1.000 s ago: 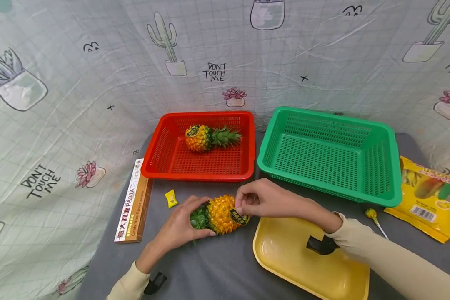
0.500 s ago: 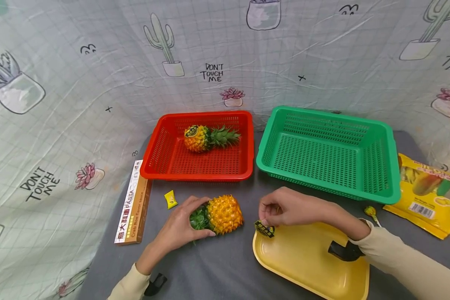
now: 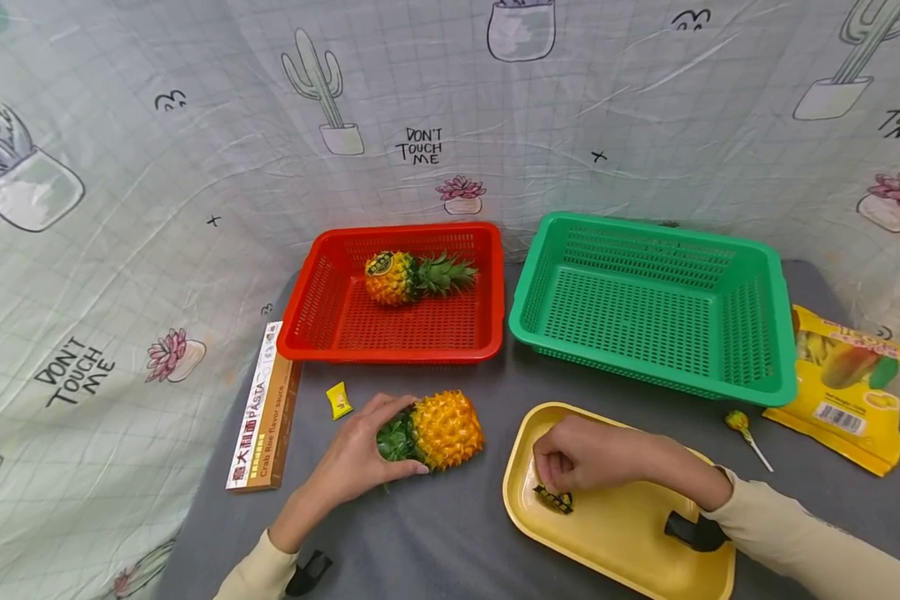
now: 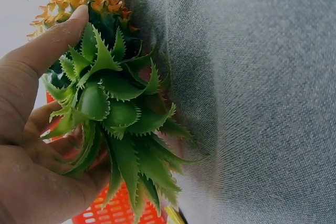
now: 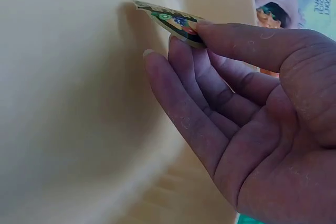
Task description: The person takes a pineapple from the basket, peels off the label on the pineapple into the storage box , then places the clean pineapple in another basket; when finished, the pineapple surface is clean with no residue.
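Observation:
My left hand [image 3: 363, 446] grips a small orange pineapple [image 3: 447, 429] around its leafy green end, as the fruit lies on its side on the grey cloth. In the left wrist view the thumb rests where the crown leaves [image 4: 121, 108] meet the fruit. Over the left part of a yellow tray [image 3: 630, 550], my right hand [image 3: 592, 454] pinches a black and gold sticker [image 3: 553, 500] between thumb and fingers. The right wrist view shows the sticker [image 5: 176, 22] bent, with one end close to the tray's surface. No sticker shows on the pineapple's visible side.
A red basket [image 3: 390, 354] at the back holds another pineapple [image 3: 392, 279] with a sticker on it. Beside it stands a green basket [image 3: 652, 375]. A pasta box [image 3: 266, 417] and a yellow wrapped candy [image 3: 339, 401] lie left; a lollipop [image 3: 738, 422] and yellow snack bag [image 3: 843, 392] lie right.
My right hand has pulled the sticker off the pineapple and carried it right and down over the yellow tray. My left hand has kept its hold on the pineapple.

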Motion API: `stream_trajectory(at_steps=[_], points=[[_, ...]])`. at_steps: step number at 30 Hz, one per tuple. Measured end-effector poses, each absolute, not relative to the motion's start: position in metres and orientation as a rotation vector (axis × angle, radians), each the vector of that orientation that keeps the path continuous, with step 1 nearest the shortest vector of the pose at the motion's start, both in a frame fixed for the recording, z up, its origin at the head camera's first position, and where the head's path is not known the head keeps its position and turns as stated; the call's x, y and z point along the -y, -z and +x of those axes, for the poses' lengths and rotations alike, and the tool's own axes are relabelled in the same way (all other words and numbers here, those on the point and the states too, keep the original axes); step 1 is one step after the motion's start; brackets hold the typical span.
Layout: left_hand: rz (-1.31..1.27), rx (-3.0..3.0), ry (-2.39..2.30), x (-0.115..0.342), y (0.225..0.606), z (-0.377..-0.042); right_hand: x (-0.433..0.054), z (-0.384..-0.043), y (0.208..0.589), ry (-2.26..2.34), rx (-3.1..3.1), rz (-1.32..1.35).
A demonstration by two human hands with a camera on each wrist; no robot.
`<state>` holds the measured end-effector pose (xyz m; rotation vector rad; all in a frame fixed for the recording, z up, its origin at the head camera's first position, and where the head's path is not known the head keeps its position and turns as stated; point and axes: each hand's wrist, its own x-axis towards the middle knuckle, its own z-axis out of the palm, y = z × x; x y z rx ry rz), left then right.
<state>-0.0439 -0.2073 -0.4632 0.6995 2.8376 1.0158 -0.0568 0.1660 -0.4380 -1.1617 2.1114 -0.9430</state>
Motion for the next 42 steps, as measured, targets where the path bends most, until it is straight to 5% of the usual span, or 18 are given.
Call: stream_trajectory(at_steps=[42], points=[[0.650, -2.833, -1.005, 0.206, 0.460, -0.042, -0.164, -0.052, 0.465, 0.664, -2.492, -1.228]])
